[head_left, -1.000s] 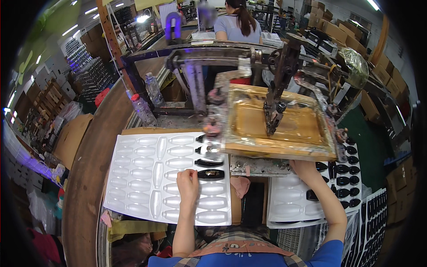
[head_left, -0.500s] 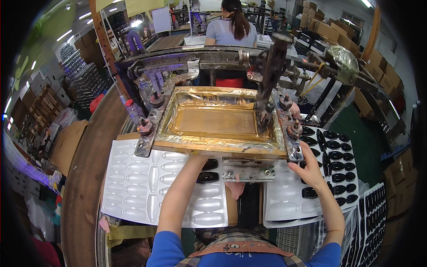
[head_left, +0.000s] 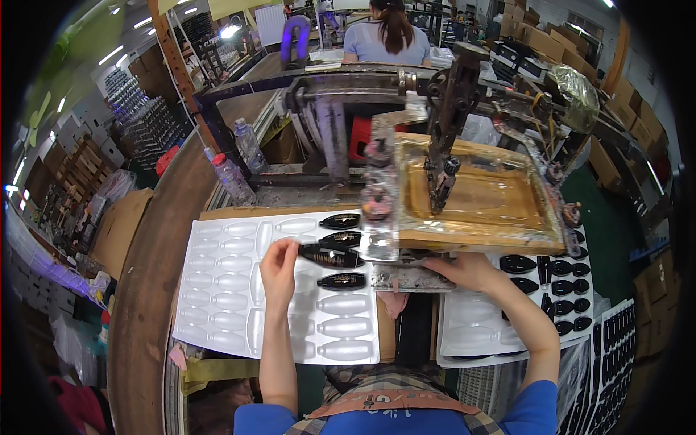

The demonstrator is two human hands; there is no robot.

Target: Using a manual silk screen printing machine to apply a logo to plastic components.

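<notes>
My left hand [head_left: 279, 272] is closed in a pinch at the left tip of a glossy black spindle-shaped piece [head_left: 330, 255] with fine gold marks. It is over a white moulded tray [head_left: 254, 348], where a few like pieces lie in the right column of hollows. My right hand [head_left: 475, 273] reaches left beneath a screen-printing frame [head_left: 478, 241] smeared with gold ink. One of its digits stretches to a metal block [head_left: 413, 279]; the other fingers are hidden by the frame, so any hold there cannot be seen. A dark arm [head_left: 442, 188] dips into the frame.
To the right, a second white tray [head_left: 464, 319] carries several black pieces. Bottles [head_left: 232, 181] stand at the back left beside a curved brown bench [head_left: 138, 290]. A person [head_left: 388, 43] sits beyond the machine's rail. Cartons are stacked at the far right.
The frame has shifted right, uncovering the left tray's top. My left hand has come out from under it to the left, holding a black piece. My right hand has moved left to the block.
</notes>
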